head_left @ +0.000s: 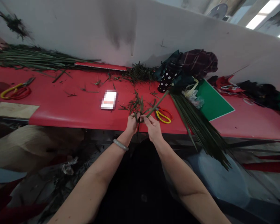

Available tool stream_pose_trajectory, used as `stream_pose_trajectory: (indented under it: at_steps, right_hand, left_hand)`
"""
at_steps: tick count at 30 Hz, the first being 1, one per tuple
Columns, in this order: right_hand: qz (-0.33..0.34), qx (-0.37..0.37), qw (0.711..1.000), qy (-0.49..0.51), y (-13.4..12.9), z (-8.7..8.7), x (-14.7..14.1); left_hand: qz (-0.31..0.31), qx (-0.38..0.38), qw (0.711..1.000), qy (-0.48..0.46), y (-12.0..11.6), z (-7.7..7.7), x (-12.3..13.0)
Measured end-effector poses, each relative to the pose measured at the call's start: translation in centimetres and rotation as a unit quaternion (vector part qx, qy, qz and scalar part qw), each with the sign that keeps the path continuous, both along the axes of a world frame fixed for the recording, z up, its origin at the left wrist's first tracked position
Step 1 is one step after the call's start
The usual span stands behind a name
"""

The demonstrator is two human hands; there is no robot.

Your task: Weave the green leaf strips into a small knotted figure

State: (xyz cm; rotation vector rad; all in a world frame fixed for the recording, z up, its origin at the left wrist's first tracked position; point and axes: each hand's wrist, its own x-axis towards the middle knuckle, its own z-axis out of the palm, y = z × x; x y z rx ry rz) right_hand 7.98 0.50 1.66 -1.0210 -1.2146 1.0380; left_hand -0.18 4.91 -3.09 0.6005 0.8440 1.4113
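At the near edge of the red table [60,109], the person is pinching green leaf strips [151,110] between both hands. The left hand [132,123], a pale bangle [120,144] on its wrist, is closing narrowly on the folded end, and the right hand [153,127] is gripping the same strips just beside it, with one long strip running up and away to the right. The strips are hanging over the table edge, so a loosening pinch is likely letting the fold spring open or a piece drop to the floor below. Pulling too hard is probably risking a split or torn leaf.

Just beyond the right hand, yellow-and-red scissors [163,115] are lying among leaf scraps [134,105]; a careless reach could be catching the blades. A large bundle of leaves [200,127] is jutting past the edge at the right and may be sliding off if bumped.

Farther out, a small white card [109,99] is lying blurred, its writing unreadable. A second pair of scissors [16,90] is resting far left. At the back, long stalks [37,59] and a heap of cloth [189,67] are sitting against the wall [84,28]. No brand or label is showing legibly.
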Motion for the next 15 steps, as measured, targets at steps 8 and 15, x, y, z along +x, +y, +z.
stream_pose_trajectory:
  at_steps: [8,15]
  right_hand:
    - [-0.074,-0.192,0.962,0.177,0.3,-3.3,1.3]
    - [-0.017,-0.289,0.94,0.179,-1.3,-4.7,0.3]
  left_hand:
    - [0.007,0.002,1.0,0.017,0.0,0.4,0.1]
    - [-0.011,0.009,0.999,0.031,-0.1,0.6,-0.5]
